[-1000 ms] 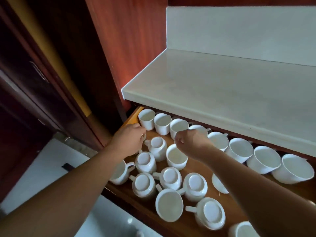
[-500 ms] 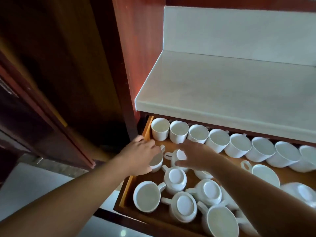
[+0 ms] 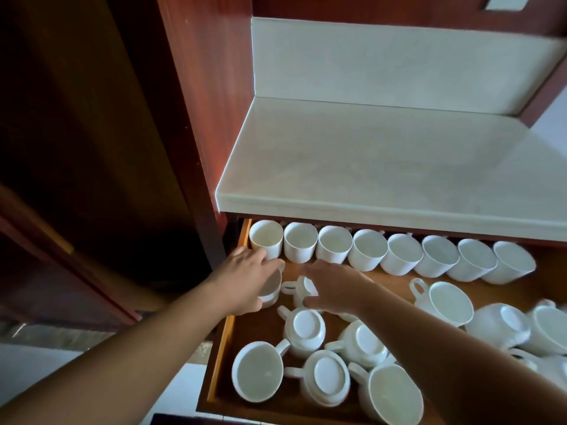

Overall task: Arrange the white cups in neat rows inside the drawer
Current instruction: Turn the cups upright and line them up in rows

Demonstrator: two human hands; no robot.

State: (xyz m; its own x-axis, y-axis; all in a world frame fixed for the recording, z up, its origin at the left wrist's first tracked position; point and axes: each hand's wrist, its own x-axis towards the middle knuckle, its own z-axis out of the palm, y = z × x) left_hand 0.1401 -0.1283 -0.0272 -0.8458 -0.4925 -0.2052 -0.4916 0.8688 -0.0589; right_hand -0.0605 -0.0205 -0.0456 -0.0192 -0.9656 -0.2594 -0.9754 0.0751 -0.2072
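I am seeing the wooden drawer (image 3: 225,338) pulled out under the white tabletop (image 3: 383,167), whose edge is hiding the back of the rear row of upright cups (image 3: 389,254). The cups at the lower right are running off the frame. Since half a second ago the view is sitting further right, showing that whole row. My left hand (image 3: 245,279) is curling over the rim of an upright cup (image 3: 271,289) by the drawer's left wall, grasping it. My right hand (image 3: 334,285) is covering an upturned cup (image 3: 302,288); I cannot tell whether that grip is closing. Loose white cups (image 3: 306,332) are lying nearer me.
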